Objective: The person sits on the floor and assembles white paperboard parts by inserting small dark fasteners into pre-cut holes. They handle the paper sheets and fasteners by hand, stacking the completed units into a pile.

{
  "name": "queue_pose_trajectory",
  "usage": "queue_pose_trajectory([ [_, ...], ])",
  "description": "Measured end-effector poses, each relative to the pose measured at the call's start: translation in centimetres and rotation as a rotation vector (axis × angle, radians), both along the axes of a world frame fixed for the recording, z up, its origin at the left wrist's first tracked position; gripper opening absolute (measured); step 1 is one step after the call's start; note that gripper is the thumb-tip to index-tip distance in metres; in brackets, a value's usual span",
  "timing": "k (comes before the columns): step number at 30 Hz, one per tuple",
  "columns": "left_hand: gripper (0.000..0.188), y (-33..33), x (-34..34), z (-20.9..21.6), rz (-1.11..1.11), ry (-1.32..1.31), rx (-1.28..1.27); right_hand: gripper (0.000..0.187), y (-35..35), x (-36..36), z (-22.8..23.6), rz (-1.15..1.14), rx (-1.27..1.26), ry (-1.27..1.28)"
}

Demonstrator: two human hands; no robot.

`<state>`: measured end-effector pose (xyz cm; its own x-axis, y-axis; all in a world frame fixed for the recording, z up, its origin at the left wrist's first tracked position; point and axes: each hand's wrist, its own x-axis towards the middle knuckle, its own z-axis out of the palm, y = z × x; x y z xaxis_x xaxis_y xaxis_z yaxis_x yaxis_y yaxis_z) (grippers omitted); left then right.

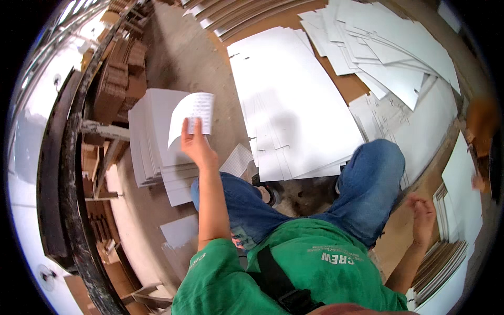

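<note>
My left hand (198,146) is closed on the lower edge of a white sheet of paper (181,118) with printed rows on it. The sheet bows upward and hangs over a stack of white panels (149,113) at the left. My right hand (421,216) is off to the right beside my knee. Its fingers are loosely bent and apart, with nothing visible in them. Between and beyond my knees lies a pile of large white cardboard sheets (289,94) with slots cut in them. A small gridded paper (238,159) lies by my left knee.
Loose white sheets (388,47) fan out at the far right over brown cardboard. More upright boards (443,270) stand near my right arm. A dark metal rack (76,173) and brown cardboard stacks (118,79) line the left. A blurred brown shape (482,123) is at the right rim.
</note>
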<state>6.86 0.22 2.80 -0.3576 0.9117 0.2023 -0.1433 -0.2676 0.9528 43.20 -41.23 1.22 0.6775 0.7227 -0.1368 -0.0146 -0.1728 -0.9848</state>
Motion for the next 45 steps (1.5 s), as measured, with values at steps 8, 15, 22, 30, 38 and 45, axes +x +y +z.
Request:
queue_pose_trajectory([
  [8, 0.029, -7.0, 7.4, -0.7, -0.811, 0.411, -0.23, 0.019, 20.1, -0.6, 5.4, 0.307, 0.139, -0.245],
  [15, 0.038, -3.6, 8.0, 0.3, -0.902, 0.178, -0.399, 0.04, 27.2, -1.8, 0.9, 0.745, -0.242, -0.283],
  [22, 0.05, -2.8, 9.4, 0.2, -0.848, 0.021, -0.369, 0.041, 29.5, -3.9, 1.9, 0.648, -0.057, -0.092],
  [30, 0.053, -3.7, 11.7, 2.1, -0.957, -0.008, -0.283, 0.042, 29.7, -6.3, 3.6, 0.58, 0.123, 0.265],
  [38, 0.056, -3.5, 12.5, 2.5, -1.007, -0.079, -0.342, 0.033, 29.2, -4.4, 3.5, 0.553, 0.134, 0.164],
  [45, 0.059, -4.9, 12.8, 1.5, -0.977, -0.018, -0.383, 0.026, 29.5, -4.6, 2.9, 0.45, 0.124, 0.225],
])
